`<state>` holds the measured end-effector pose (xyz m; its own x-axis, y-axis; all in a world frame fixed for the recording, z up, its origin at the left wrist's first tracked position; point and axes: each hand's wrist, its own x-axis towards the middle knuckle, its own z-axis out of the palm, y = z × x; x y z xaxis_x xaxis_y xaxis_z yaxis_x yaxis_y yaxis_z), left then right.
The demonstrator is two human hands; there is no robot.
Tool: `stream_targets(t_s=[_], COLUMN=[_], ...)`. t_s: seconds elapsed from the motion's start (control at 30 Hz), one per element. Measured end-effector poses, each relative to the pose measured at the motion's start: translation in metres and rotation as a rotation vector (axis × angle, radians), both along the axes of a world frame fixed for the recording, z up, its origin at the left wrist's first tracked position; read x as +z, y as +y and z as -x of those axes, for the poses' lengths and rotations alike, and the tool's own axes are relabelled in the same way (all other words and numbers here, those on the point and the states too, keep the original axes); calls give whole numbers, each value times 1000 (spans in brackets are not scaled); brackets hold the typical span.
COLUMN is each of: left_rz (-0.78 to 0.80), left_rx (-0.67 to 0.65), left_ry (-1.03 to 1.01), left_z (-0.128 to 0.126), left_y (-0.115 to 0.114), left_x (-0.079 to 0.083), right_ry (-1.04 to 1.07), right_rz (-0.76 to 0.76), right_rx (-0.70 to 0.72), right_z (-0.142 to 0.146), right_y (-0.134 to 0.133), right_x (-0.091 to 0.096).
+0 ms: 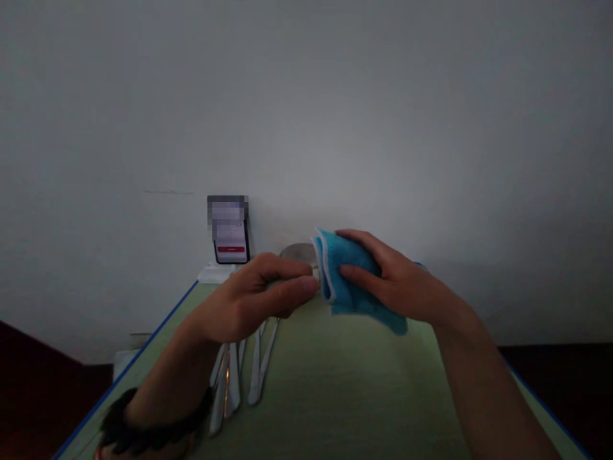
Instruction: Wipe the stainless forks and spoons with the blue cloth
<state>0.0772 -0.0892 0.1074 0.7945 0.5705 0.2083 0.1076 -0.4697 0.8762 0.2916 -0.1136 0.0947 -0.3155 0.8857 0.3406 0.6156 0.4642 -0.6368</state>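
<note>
My left hand (258,294) is closed round the handle of a metal spoon (297,253), whose bowl shows just above my fingers. My right hand (393,278) pinches a folded blue cloth (347,275) with a white edge, pressed against the spoon. Both hands are raised over the far part of a pale green table (335,383). A dark band sits on my left wrist.
Several metal utensils (239,377) lie side by side on the table under my left forearm. A phone (231,239) with a lit screen stands on a white block at the table's far left corner, against a plain grey wall. The table has blue edges.
</note>
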Motion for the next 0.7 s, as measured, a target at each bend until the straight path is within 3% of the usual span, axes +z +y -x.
stream_targets(t_s=[0.23, 0.37, 0.47, 0.7], left_rz=[102, 101, 66, -254], left_rx=[11, -12, -21, 108], left_ry=[-51, -31, 42, 188], left_z=[1, 2, -1, -2], left_y=[5, 3, 0, 2], left_x=[-4, -5, -5, -10], right_ry=[-88, -17, 24, 279], right_rz=[-99, -11, 15, -271], right_rx=[-41, 81, 79, -410], right_z=[4, 2, -2, -19], right_y=[4, 5, 7, 13], right_x=[-4, -1, -2, -4])
